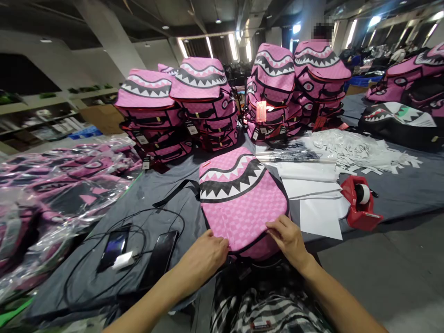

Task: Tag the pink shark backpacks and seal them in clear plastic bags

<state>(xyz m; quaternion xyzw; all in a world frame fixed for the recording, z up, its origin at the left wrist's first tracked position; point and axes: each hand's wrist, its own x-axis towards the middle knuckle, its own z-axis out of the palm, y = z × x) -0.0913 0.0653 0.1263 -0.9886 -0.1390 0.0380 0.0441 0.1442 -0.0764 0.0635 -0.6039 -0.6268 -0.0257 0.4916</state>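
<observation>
A pink checkered backpack (249, 203) with a black-and-white shark-teeth band lies in front of me at the table's near edge, its bottom toward my body. My left hand (208, 249) is closed on its near left edge, fingers curled over the fabric. At the near right edge, my right hand (286, 236) pinches the dark piping between thumb and fingers. A black strap (176, 192) sticks out from the backpack's left side. The underside of the backpack is hidden.
Stacked pink backpacks (201, 99) stand along the back. Plastic-wrapped pink bags (69, 180) fill the left. Two phones (161, 256) and a cable (104, 226) lie left of the backpack. To the right are white paper sheets (315, 217), a red tape dispenser (362, 203) and white tags (364, 150).
</observation>
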